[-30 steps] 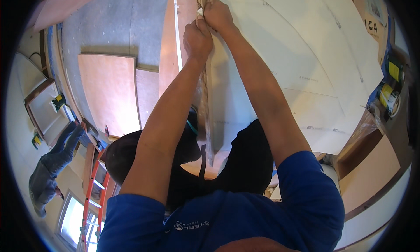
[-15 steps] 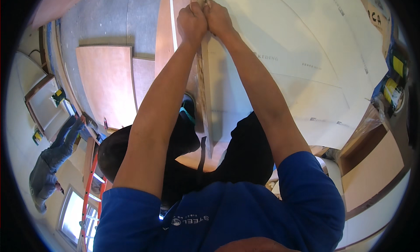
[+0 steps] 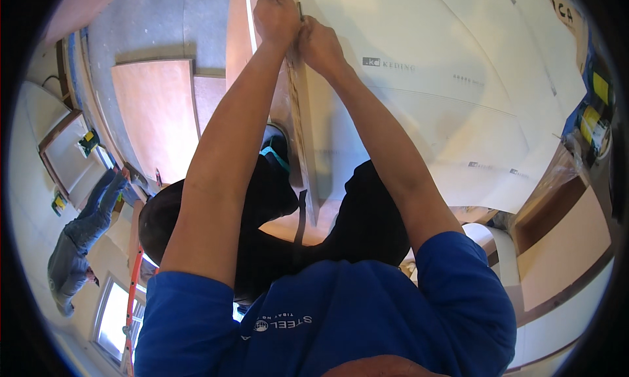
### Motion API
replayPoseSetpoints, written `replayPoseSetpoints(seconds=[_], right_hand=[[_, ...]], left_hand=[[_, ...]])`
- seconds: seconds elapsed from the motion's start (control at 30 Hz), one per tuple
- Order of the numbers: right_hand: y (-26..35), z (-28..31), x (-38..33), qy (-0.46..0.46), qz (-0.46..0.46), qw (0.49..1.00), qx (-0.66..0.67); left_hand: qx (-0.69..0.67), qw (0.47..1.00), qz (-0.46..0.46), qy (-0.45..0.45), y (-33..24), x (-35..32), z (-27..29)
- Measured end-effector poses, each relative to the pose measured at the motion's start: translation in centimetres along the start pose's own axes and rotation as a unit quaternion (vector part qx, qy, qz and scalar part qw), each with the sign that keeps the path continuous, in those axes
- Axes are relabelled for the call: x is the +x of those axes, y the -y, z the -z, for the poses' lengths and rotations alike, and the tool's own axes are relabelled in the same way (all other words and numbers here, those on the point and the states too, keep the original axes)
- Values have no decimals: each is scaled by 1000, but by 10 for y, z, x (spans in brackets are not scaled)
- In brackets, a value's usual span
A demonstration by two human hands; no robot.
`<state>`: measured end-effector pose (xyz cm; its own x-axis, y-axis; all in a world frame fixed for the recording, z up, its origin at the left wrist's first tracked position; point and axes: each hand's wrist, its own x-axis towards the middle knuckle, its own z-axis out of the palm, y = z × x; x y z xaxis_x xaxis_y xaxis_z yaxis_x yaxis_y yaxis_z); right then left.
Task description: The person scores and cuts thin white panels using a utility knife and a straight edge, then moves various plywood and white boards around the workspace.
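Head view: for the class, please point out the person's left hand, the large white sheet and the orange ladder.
Left hand (image 3: 276, 17): head view, on the back of the hand.
White sheet (image 3: 449, 108): head view, on its broad face.
Orange ladder (image 3: 135, 272): head view, on a side rail.

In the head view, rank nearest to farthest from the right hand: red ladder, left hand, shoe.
From the right hand:
1. Left hand: beside it, left.
2. Shoe: lower, slightly left.
3. Red ladder: far lower left.
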<state>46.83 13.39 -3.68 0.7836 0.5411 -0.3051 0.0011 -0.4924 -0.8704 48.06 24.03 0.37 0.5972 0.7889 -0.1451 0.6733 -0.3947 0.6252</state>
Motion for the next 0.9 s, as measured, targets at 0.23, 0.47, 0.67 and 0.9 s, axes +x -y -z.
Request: replayPoseSetpoints(seconds=[0.23,0.47,0.67,0.9], right_hand=[[-18,-13,-29,-34,20,999,14],[-23,-17,-57,-6,9,1000,6],[-22,-17,-84,33,-33,999,-15],[-22,-22,-127,38,-42,998,-2]], left_hand=[[-50,998,17,-18,12,6,-10],[-15,1000,-14,-20,15,6,-9],[4,1000,18,-6,13,7,-10],[46,998,23,-26,24,11,-11]])
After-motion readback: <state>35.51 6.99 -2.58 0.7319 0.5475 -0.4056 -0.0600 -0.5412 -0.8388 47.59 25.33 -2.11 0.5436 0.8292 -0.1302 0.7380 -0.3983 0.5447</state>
